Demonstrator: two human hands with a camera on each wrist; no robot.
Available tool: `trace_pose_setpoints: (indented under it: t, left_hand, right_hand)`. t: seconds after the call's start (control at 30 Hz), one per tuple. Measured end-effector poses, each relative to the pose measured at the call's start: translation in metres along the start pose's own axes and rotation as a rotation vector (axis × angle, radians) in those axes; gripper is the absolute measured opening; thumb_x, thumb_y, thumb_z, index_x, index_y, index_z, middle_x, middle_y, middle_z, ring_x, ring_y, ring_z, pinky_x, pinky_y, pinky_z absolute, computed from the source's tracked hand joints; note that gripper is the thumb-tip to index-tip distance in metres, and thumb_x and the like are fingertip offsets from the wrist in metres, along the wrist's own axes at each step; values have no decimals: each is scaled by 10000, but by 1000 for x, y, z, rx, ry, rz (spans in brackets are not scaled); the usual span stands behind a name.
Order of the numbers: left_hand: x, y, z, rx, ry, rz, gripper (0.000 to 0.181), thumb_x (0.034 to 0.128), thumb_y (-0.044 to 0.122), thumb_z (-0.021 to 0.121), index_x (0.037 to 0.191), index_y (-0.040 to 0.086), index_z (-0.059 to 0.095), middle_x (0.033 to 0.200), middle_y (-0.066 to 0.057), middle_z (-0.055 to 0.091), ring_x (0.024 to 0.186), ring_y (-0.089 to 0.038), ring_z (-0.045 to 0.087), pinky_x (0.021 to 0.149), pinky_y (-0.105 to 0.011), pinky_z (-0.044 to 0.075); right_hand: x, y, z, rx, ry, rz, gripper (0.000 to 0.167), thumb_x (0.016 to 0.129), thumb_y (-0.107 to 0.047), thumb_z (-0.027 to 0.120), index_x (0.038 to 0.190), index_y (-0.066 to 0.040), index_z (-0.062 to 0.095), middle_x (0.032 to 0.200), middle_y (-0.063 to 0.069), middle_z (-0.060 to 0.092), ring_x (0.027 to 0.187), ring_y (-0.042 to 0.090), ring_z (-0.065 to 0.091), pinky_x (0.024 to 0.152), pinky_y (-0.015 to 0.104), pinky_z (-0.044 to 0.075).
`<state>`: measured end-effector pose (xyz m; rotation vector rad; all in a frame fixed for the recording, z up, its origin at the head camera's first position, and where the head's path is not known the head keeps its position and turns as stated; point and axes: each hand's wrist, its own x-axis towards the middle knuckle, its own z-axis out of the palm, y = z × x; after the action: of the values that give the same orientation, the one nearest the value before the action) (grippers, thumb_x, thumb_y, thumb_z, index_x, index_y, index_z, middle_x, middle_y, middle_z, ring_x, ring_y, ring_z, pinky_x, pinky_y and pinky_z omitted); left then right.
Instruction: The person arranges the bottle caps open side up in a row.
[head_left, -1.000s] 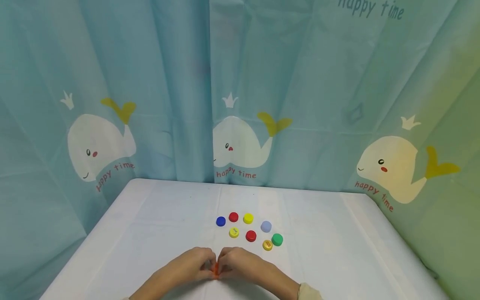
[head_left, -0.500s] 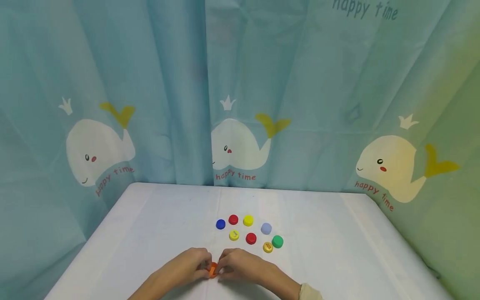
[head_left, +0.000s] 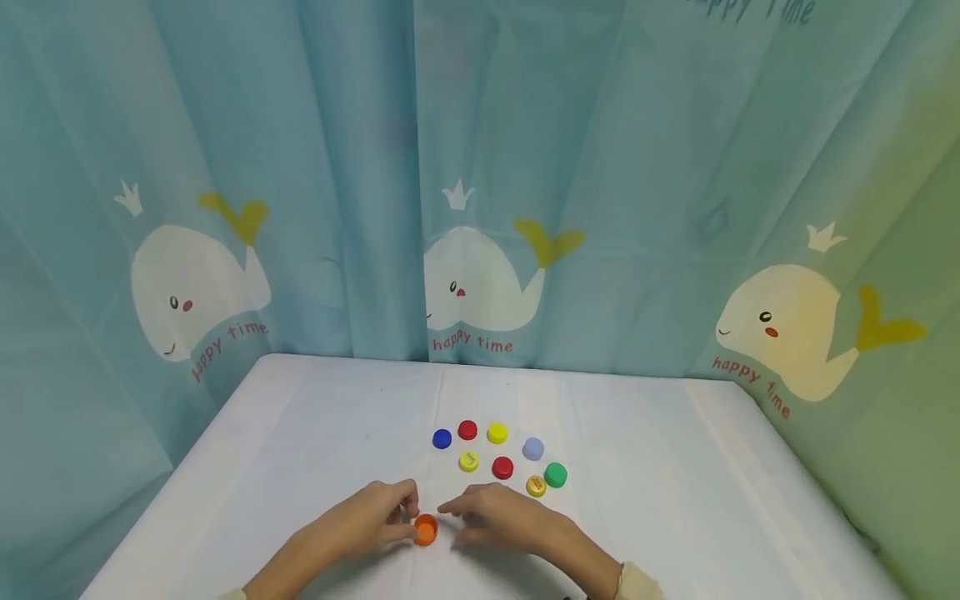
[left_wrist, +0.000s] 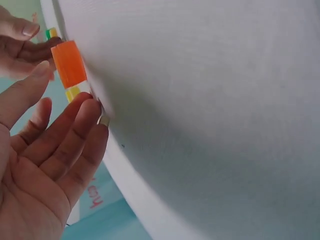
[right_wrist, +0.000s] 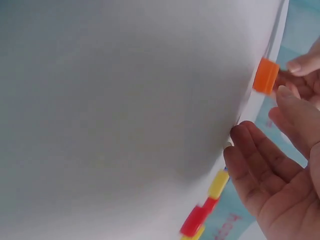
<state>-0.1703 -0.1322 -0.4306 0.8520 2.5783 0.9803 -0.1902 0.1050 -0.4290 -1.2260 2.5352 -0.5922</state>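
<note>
An orange bottle cap (head_left: 425, 530) stands on the white table with its hollow side up, lighter orange inside. Close against its left side is my left hand (head_left: 372, 518), fingers loosely bent, the thumb tip at the cap's edge; whether they touch I cannot tell. Just right of the cap, my right hand (head_left: 507, 518) is apart from it, index finger stretched out and nothing held. The left wrist view has the orange cap (left_wrist: 69, 64) beyond the left fingertips. In the right wrist view the cap (right_wrist: 265, 76) lies past the relaxed right fingers.
Behind the hands lie several loose caps: a blue one (head_left: 442, 439), a red one (head_left: 467, 430), a yellow one (head_left: 497, 432), a pale blue one (head_left: 533, 448) and a green one (head_left: 556, 475) among them. A whale-print curtain (head_left: 375, 167) hangs behind the table.
Both hands held the orange cap on edge between them; it has tipped down to lie hollow side up. The right hand has let go and drawn right, and the left fingers have loosened.
</note>
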Motion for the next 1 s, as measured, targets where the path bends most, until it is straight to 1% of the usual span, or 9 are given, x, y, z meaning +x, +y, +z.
trace_pose_setpoints:
  t: [0.13, 0.2, 0.3, 0.4, 0.5, 0.6, 0.77, 0.83, 1.0]
  left_hand:
    - [2, 0, -5, 1, 9, -31, 197, 839, 198, 715, 880, 139, 532, 682, 90, 507, 596, -43, 451, 546, -225, 410]
    - [5, 1, -6, 11, 21, -41, 165, 859, 205, 694, 873, 149, 539, 713, 103, 532, 634, -44, 479, 582, -232, 437]
    - [9, 4, -7, 10, 51, -69, 98, 897, 191, 643, 859, 147, 564, 768, 104, 569, 704, -70, 518, 644, -268, 474]
    - [16, 8, -8, 5, 100, -121, 87, 907, 178, 626, 840, 140, 585, 796, 78, 588, 724, -110, 528, 661, -278, 490]
    - [26, 10, -12, 23, 161, -168, 98, 877, 148, 666, 821, 123, 589, 780, 43, 585, 682, -135, 515, 616, -261, 488]
    - [36, 8, -17, 67, 205, -212, 115, 845, 135, 704, 828, 112, 593, 780, 27, 588, 683, -132, 520, 616, -252, 493]
    - [51, 3, -22, 113, 219, -276, 138, 824, 125, 727, 886, 69, 617, 800, -8, 597, 699, -148, 530, 626, -270, 506]
    - [56, 2, -22, 114, 217, -276, 138, 821, 116, 729, 892, 59, 624, 794, -12, 596, 694, -150, 528, 618, -268, 503]
    - [65, 3, -16, 121, 183, -223, 97, 816, 90, 727, 867, 53, 653, 764, 1, 594, 676, -139, 524, 613, -252, 495]
  right_hand:
    - [-7, 8, -9, 22, 43, 49, 325, 861, -205, 700, 1180, -153, 665, 1002, -126, 645, 837, -28, 558, 736, 142, 460]
    - [-9, 12, -13, 22, 77, 75, 295, 865, -194, 695, 1154, -140, 674, 988, -115, 650, 831, -26, 565, 731, 147, 467]
    - [-13, 15, -21, 3, 147, 118, 253, 856, -167, 702, 1100, -101, 689, 963, -66, 665, 796, 0, 577, 704, 172, 482]
    - [-14, 15, -28, -19, 221, 159, 242, 837, -154, 720, 1056, -54, 693, 932, 0, 680, 762, 55, 594, 675, 199, 494]
    - [-10, 14, -32, -31, 269, 205, 247, 824, -160, 733, 1033, -35, 693, 869, 14, 679, 727, 80, 595, 635, 205, 490]
    - [-1, 14, -35, -40, 296, 249, 228, 822, -167, 736, 1012, -44, 701, 826, -9, 668, 711, 79, 588, 614, 201, 479]
    - [15, 19, -37, -50, 318, 299, 204, 822, -155, 736, 997, -56, 707, 839, -5, 663, 733, 107, 597, 619, 212, 480]
    - [21, 22, -37, -69, 313, 307, 210, 817, -152, 741, 1000, -56, 705, 851, 12, 666, 747, 122, 601, 629, 220, 486]
    - [30, 28, -32, -99, 295, 326, 227, 803, -157, 757, 1001, -62, 700, 873, 34, 668, 769, 141, 604, 656, 249, 501]
